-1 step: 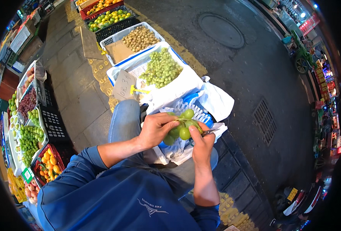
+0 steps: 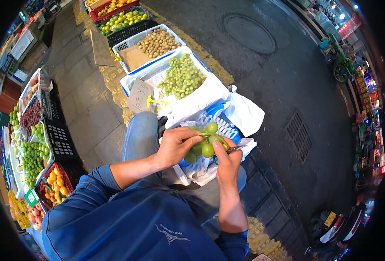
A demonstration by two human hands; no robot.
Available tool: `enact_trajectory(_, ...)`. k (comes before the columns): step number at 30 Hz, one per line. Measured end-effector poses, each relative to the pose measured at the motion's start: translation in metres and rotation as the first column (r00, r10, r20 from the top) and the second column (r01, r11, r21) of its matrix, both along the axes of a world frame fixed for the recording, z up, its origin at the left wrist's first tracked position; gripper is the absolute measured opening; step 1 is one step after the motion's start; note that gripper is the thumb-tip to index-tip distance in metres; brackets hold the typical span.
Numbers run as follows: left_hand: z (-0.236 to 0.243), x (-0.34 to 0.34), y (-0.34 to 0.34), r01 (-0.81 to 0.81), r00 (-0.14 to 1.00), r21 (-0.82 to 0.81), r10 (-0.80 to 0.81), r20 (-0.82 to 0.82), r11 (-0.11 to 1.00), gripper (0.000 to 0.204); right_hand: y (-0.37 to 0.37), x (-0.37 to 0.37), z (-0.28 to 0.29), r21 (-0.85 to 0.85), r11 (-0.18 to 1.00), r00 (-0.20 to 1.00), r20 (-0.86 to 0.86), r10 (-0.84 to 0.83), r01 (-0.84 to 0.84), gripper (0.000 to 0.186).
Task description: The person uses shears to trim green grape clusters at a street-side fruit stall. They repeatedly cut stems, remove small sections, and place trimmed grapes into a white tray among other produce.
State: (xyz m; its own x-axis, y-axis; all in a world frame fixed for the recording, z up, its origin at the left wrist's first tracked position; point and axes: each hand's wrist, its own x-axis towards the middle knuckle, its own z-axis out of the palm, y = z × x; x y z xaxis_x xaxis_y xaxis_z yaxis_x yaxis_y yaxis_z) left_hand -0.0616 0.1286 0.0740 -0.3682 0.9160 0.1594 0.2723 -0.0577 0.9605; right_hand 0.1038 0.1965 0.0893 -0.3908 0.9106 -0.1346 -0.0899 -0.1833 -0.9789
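Observation:
A small cluster of large green grapes [image 2: 208, 150] is held between my two hands above my lap. My left hand [image 2: 176, 145] pinches the thin stem at the top with thumb and fingers. On the other side, my right hand [image 2: 228, 162] is closed, its thumb against the grapes. A pointed metal tool [image 2: 237, 148] sticks out to the right from that hand; its handle is mostly hidden by the fingers. Below the hands lies a white foam net [image 2: 218, 123] among white and blue wrapping [image 2: 243, 114].
Ahead stands a lined crate [image 2: 129, 82] of green grapes [image 2: 181, 76] with a cardboard sign [image 2: 140, 96]. Farther on is a basket of round brown fruit [image 2: 158, 43], then citrus [image 2: 123, 21]. Fruit crates [image 2: 60, 137] line the left; a road with a manhole cover [image 2: 250, 34] lies right.

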Motion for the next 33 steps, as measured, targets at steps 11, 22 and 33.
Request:
enact_trajectory(11,0.001,-0.010,-0.002,-0.031,0.994,-0.078,0.039,0.102,0.996,0.018,-0.007,0.044,0.002,0.210,0.966,0.981,0.151,0.120,-0.150,0.051)
enact_trajectory(22,0.000,-0.010,-0.005,-0.043,0.999,0.025,0.043,0.028,0.999,0.016,-0.016,0.064,0.050,0.460,0.691,0.653,0.757,0.025,-0.558,0.054)
enact_trajectory(33,-0.009,-0.002,-0.007,-0.046,0.990,0.076,0.056,-0.128,0.996,0.012,0.011,0.047,0.100,0.471,0.317,0.454,0.881,-0.131,-0.823,0.059)
